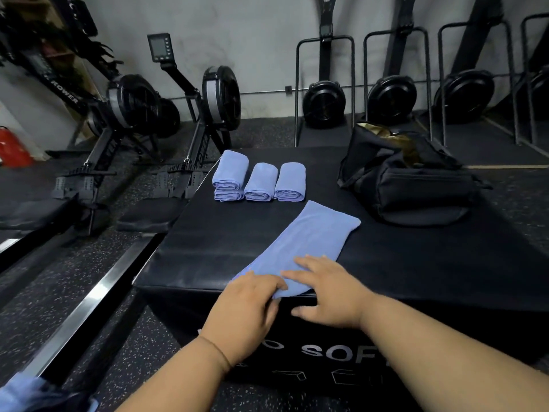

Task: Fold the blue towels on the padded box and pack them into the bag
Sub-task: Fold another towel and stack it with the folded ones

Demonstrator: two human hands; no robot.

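Both hands are working the near end of a long-folded blue towel (300, 248) — left hand (249, 304) pinching its corner, right hand (326, 289) pressing flat — its long axis running away toward the duffel bag (410, 179).

Both forearms reached forward, bare. The left hand (249, 301) lay palm down with fingers curled at their tips. The right hand (326, 289) lay flat, fingers straight and spread.
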